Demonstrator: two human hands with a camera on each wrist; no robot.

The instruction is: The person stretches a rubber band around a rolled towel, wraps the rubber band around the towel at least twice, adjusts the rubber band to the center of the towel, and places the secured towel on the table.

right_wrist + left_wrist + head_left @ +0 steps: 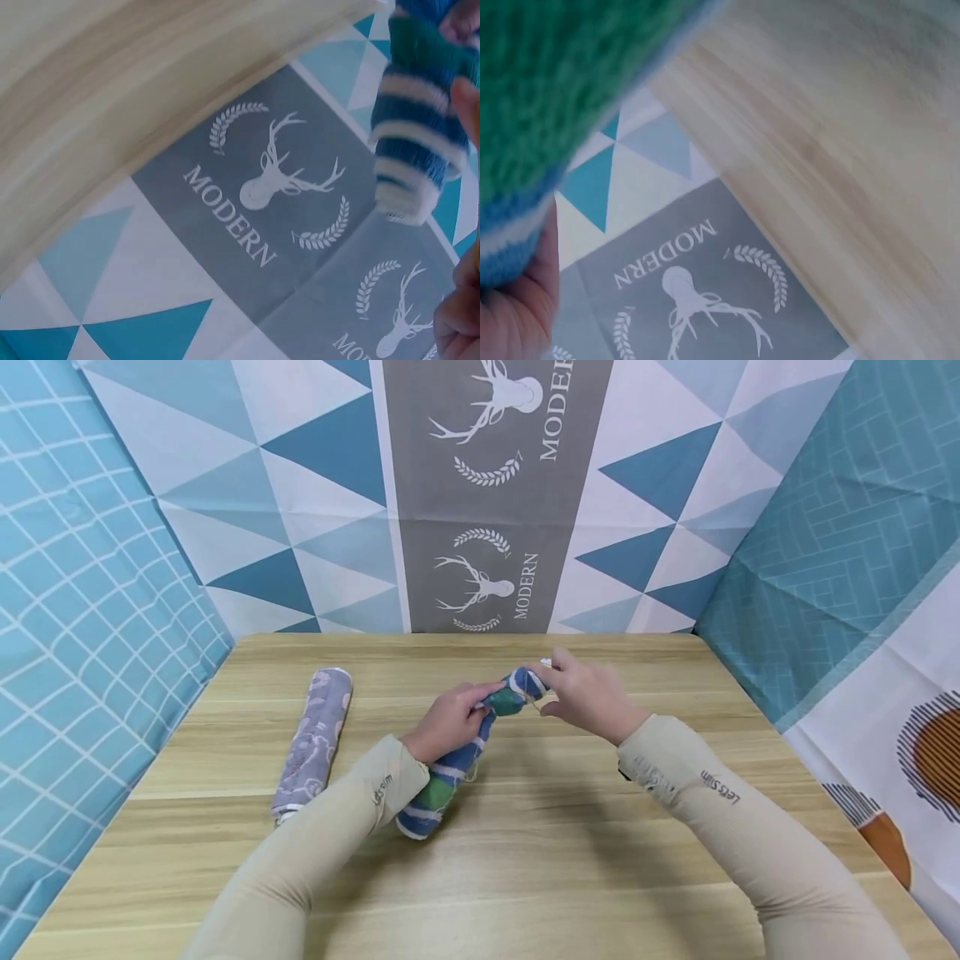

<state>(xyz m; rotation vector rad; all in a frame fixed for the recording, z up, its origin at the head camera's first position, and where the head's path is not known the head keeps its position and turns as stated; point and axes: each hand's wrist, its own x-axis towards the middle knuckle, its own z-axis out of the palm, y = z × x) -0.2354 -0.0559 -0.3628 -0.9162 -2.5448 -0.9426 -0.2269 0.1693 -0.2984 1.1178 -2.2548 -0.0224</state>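
A rolled blue towel (450, 768) with white stripes and green patches slants over the table, bent near its upper part. My left hand (450, 718) grips it around the middle. Near the towel's upper end is my right hand (588, 693), its fingers bent around a thin tan string (534, 700) that looks looped about the roll. In the right wrist view, the towel's striped end (412, 142) lies close to a fingertip. The green part (547, 82) fills a corner of the left wrist view, hiding most of that hand.
A rolled grey-purple towel (315, 735) lies on the wooden table (525, 877) to the left, its lower end near my left sleeve (322, 843). Patterned cloth (480, 493) hangs behind the table's far edge, with further cloth at both sides.
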